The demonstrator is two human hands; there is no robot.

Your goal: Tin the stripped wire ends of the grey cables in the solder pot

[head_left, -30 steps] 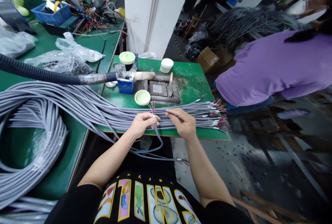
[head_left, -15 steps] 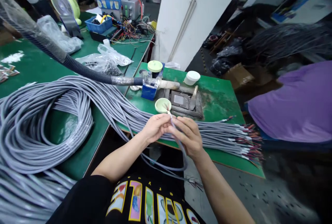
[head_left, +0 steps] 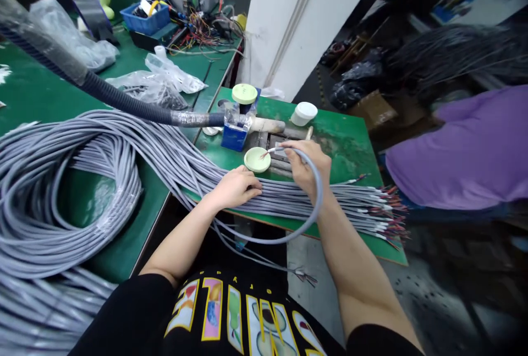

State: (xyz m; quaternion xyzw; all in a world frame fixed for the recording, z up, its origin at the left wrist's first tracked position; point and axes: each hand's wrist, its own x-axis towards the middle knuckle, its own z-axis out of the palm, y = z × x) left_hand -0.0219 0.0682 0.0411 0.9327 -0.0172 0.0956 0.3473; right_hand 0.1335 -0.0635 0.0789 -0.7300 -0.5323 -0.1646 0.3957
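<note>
My right hand [head_left: 311, 166] is closed around a grey cable [head_left: 315, 202] just behind its stripped end. The thin bare-ended wires [head_left: 265, 154] point left, over or into a shallow pale-green dish [head_left: 256, 161]; whether they touch its contents I cannot tell. From my hand the cable loops down and back to the left. My left hand [head_left: 239, 186] rests on the bundle of grey cables [head_left: 284, 196], close to the dish's front rim. Its thumb stands apart from the loosely bent fingers, and nothing shows in its grasp.
A soldering pot [head_left: 284, 144] sits behind my right hand, partly hidden. Around it stand a blue box [head_left: 234, 137], a ribbed hose [head_left: 157, 113] and a white tub [head_left: 304, 114]. A large cable coil [head_left: 119, 207] lies left. A person in purple [head_left: 462, 152] is at right.
My hands have parted. The left let go of the cable end and moved down-left onto the bundle; the right carried the cable up-right, turning its wires toward the dish.
</note>
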